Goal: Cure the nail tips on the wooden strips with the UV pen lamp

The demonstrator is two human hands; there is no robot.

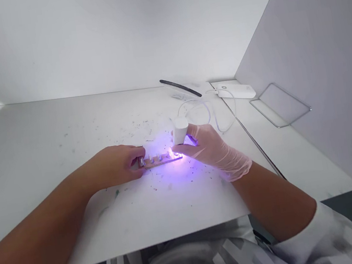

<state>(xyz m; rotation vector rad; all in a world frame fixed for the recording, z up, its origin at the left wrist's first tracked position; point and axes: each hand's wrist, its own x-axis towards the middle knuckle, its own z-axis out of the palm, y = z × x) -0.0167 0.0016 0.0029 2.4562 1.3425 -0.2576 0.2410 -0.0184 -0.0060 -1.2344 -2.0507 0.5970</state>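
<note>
My left hand (pixel 117 164), bare, pinches the left end of a narrow strip (pixel 162 162) that carries several small shiny pieces in a row. My right hand (pixel 209 147), in a thin pale pink glove, grips a small white lamp (pixel 180 130) over the strip's right end. Violet light from the lamp falls on the strip and the white table around it. A thin white cable runs from the lamp's top toward the back right.
A dark curved file (pixel 180 88) lies at the table's back. Behind my right hand, a white power bank (pixel 236 90) joins the cable. Wire handles stand at both sides. Small specks dot the white table (pixel 49 146).
</note>
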